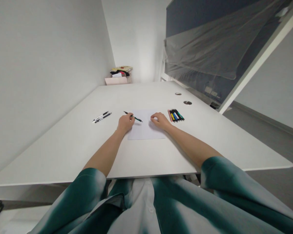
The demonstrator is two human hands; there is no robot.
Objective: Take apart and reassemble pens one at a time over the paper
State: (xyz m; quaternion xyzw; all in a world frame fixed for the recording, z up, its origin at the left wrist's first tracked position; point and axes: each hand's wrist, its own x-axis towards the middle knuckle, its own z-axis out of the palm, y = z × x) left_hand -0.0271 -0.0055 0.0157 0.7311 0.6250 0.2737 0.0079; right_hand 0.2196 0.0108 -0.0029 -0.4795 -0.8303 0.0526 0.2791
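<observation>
One pen (pixel 138 119), dark, above the paper (pixel 146 134) on the counter (pixel 148 159): probably light, stiff, smooth-barrelled; best held mid-barrel. Left hand (pixel 126 122): closed, pinching the pen. Right hand (pixel 160 121): loosely curled over the paper, seemingly holding nothing; pen row (pixel 175 116) just beside.

A loose, creased shirt (pixel 136 214) covers the person, deep teal-green bleeding softly into white, like cloth half dipped in dye. Down its pale front I can make out a small round button (pixel 150 210). The left sleeve (pixel 88 185) and right sleeve (pixel 217 169) are wide and short, mottled in the same colours; both forearms (pixel 104 151) are bare.
</observation>
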